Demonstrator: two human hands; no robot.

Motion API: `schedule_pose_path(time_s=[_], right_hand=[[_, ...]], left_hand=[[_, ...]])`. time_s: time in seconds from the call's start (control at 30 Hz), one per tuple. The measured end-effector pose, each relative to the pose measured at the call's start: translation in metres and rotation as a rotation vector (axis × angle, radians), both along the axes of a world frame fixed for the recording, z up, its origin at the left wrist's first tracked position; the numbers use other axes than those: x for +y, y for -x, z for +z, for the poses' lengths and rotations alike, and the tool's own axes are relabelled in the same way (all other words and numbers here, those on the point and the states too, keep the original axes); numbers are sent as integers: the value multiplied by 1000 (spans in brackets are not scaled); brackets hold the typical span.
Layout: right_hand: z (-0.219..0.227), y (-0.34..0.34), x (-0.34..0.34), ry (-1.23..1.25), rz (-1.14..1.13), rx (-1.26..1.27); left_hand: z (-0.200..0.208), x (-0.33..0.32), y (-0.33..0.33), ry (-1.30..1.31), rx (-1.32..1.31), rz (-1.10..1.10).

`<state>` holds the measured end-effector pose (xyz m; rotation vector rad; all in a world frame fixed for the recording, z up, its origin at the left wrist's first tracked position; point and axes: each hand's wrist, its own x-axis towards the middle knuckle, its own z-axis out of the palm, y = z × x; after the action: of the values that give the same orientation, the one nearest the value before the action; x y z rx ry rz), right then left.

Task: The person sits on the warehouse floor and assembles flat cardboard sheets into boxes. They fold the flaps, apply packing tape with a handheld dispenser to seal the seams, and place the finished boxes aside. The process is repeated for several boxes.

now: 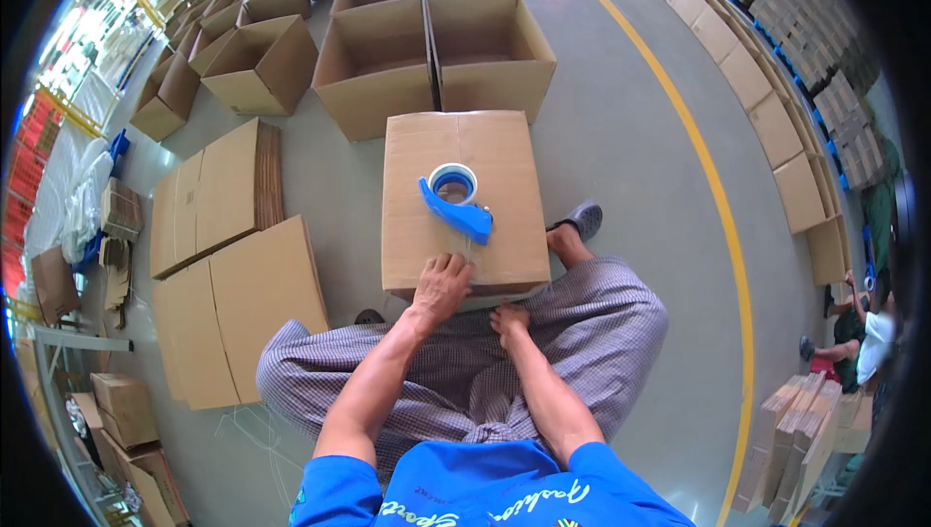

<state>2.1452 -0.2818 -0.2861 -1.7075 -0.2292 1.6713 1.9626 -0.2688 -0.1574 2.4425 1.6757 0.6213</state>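
A closed cardboard box (514,168) stands before my crossed legs. On its top lies a blue tape dispenser (456,215) with a tape roll (454,178) fitted to it. My left hand (443,285) rests at the box's near top edge, its fingers bent and bunched together. A thin pale strand (469,250) runs over the cardboard near those fingertips; whether I grip it cannot be seen. Lower and to the right, my right hand (509,319) is curled just in front of the box's near side, and what it pinches, if anything, is hidden.
Open-topped boxes (373,100) stand in rows beyond. Flattened cartons (238,304) are stacked at my left, with loose thin strands (260,435) on the floor. A yellow floor line (713,173) curves along the right. Another person (873,345) sits at far right near leaning cardboard (800,435).
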Motion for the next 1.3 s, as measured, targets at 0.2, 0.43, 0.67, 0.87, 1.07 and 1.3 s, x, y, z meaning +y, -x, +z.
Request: schedule_pose_path(time_s=[0.2, 0.43, 0.67, 0.87, 1.07, 1.3], right_hand=[[116, 26, -5, -1219, 738, -992], [119, -45, 63, -1458, 937, -1174], [75, -94, 64, -1056, 660, -883], [75, -74, 48, -996, 563, -962], [56, -36, 24, -726, 294, -881], [49, 13, 12, -534, 267, -831]], left_hand=[[-7, -10, 30, 24, -12, 53], [8, -40, 97, 164, -40, 392], [-25, -54, 111, 224, -581, 607], [-69, -70, 111, 147, -922, 765], [-63, -55, 29, 168, -1007, 1323], [-33, -42, -6, 281, -1297, 1343]])
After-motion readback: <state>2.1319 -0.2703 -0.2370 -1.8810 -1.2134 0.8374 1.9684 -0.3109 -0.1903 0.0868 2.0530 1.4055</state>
